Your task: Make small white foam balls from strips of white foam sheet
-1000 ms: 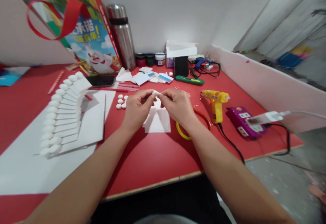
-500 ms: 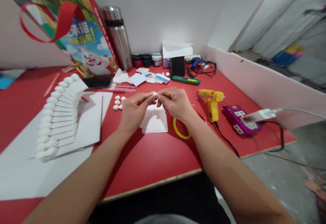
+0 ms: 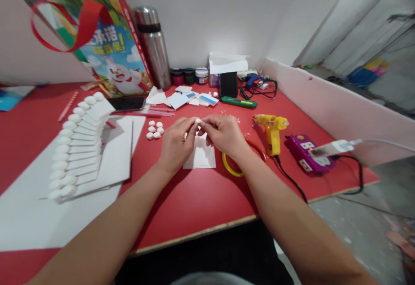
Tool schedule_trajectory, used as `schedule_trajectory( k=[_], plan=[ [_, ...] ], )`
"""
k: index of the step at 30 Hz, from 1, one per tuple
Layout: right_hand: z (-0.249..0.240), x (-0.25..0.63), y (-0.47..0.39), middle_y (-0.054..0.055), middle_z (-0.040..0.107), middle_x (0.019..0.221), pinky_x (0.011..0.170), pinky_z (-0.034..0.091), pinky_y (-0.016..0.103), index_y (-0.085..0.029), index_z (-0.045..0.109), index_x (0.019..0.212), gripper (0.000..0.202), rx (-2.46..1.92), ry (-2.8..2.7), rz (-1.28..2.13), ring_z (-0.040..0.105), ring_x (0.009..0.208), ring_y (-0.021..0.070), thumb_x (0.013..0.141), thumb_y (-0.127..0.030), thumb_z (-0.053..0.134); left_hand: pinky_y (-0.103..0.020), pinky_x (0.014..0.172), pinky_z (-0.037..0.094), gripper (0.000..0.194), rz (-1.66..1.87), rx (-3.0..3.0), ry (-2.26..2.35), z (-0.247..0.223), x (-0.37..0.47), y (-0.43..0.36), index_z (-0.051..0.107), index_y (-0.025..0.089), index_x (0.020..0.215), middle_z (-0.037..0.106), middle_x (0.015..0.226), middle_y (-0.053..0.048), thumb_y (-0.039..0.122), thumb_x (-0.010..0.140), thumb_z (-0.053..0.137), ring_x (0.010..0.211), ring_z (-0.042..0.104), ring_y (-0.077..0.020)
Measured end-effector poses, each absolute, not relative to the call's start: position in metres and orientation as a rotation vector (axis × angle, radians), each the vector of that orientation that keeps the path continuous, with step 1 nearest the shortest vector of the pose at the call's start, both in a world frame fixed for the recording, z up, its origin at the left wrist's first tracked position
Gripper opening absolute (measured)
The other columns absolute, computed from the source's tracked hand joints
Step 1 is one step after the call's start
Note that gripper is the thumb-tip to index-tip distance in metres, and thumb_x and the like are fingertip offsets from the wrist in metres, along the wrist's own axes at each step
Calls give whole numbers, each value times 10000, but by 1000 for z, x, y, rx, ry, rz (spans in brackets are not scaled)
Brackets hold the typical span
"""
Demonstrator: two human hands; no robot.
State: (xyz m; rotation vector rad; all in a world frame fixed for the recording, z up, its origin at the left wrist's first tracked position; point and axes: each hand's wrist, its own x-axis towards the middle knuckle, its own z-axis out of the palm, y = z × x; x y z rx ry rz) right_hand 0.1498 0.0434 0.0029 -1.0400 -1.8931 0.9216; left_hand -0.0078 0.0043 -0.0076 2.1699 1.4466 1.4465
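Observation:
Between the fingertips of my left hand (image 3: 177, 142) and my right hand (image 3: 225, 133) is a small white lump (image 3: 197, 121), like soft clay. Both hands pinch it just above a white paper square (image 3: 201, 157) on the red table. Several flattened white balls (image 3: 154, 129) lie in a cluster beside my left hand. Further left, a curved stair-like model of white card (image 3: 81, 146) carries a row of similar white balls (image 3: 65, 140) along its outer edge. A yellow and orange ring (image 3: 231, 169) lies partly under my right wrist.
A yellow glue gun (image 3: 272, 131) stands at the right, its cord running past a purple power strip (image 3: 308, 153). Behind my hands are a green utility knife (image 3: 239, 102), card scraps (image 3: 181, 99) and paint jars (image 3: 189, 76). A steel flask (image 3: 154, 51) and a gift bag (image 3: 119, 60) stand at the back left.
The whole view has shifted slightly, so things sit a little further right. The fingers of both hands stay pinched on the white lump, with my left hand's grip slightly altered.

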Motion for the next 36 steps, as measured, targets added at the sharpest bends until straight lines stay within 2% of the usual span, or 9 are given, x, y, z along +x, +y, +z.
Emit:
schedule_trajectory(
  k=[3,5,8,11,15,21,26,32,36],
  plan=[
    [7,149,42,33,707,677,463,445,204,-151,694,744,278,-1070,-1885,929,600,449,88,931,-350,644,-311,769,469,238,1454,2073,1417,-10,-8,6,729,163,957,699,846,-63,274,1001,523,786,630,-182],
    [11,149,42,50,720,703,440,460,207,-143,693,751,267,-1083,-1734,1160,612,447,100,926,-341,649,-310,775,479,219,1442,1934,1371,-12,-10,8,739,169,969,698,834,-50,278,986,550,785,639,-180],
    [18,152,45,106,751,774,419,494,220,-120,696,797,343,-1076,-1378,1602,636,459,120,981,-375,560,-313,820,493,210,1436,1746,1285,-14,-14,13,743,171,1038,719,933,-60,292,960,591,855,660,-188],
    [22,155,47,129,757,798,421,508,210,-103,706,830,352,-1037,-1198,1821,634,483,115,1003,-351,526,-314,831,501,225,1427,1677,1262,-15,-17,15,745,168,1061,718,946,-64,310,945,615,858,660,-188],
    [22,155,45,78,732,770,420,487,183,-112,717,827,254,-1013,-1176,1836,545,471,69,953,-312,625,-322,850,503,249,1395,1714,1263,-15,-20,15,749,179,1084,723,957,-67,329,958,596,875,663,-192],
    [17,154,44,14,637,730,420,456,184,-134,711,769,270,-970,-1265,1818,470,508,57,837,-392,753,-307,787,499,235,1395,1808,1293,-11,-20,15,768,206,1053,719,910,-49,329,957,591,788,640,-171],
    [10,153,46,-18,557,684,428,432,213,-160,690,764,268,-1009,-1558,1519,426,478,64,872,-405,685,-309,772,505,239,1389,1784,1300,-12,-20,15,768,202,1030,701,866,-47,341,954,589,785,639,-175],
    [7,149,42,-2,577,582,554,347,256,-171,613,648,345,-1112,-2004,685,494,532,104,962,-303,556,-303,754,514,229,1425,1723,1305,-15,-18,14,771,183,1011,726,869,-49,337,933,621,775,652,-172],
    [8,143,34,16,615,630,627,352,279,-183,582,680,334,-1045,-2040,493,535,593,126,993,-244,483,-303,757,511,204,1499,1809,1369,-9,-13,11,770,182,972,733,866,-47,310,944,614,771,651,-173]
  ],
)
